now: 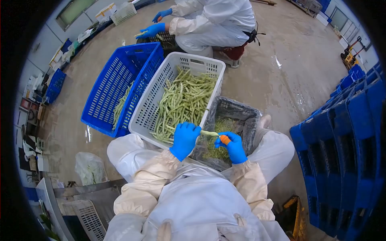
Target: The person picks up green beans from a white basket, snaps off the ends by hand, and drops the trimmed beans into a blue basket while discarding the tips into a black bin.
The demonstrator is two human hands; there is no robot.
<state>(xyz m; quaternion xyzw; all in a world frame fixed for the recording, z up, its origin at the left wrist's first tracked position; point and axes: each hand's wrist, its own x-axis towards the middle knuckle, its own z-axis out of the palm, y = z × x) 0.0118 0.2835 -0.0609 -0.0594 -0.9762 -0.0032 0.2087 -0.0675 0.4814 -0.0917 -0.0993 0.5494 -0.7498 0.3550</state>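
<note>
My left hand (pixel 185 140), in a blue glove, is closed around green beans (pixel 209 133) whose ends stick out to the right. Their tips reach the fingers of my right hand (pixel 234 148), also blue-gloved and closed at the bean ends. A short orange piece (pixel 225 139) shows at the right hand's fingers; whether it is worn or held I cannot make out. Under the left hand is a white crate (pixel 138 117) with many green beans (pixel 185 96). Below the right hand stands a bin lined with dark plastic (pixel 251 114), holding small green trimmings (pixel 217 150).
A blue crate (pixel 105 90) with some beans stands left of the white one. Opposite sits a co-worker (pixel 217 24) with blue gloves, beside a dark crate (pixel 167 40). Stacked blue pallets (pixel 333 148) rise at right. A clear plastic bag (pixel 90 168) lies at left.
</note>
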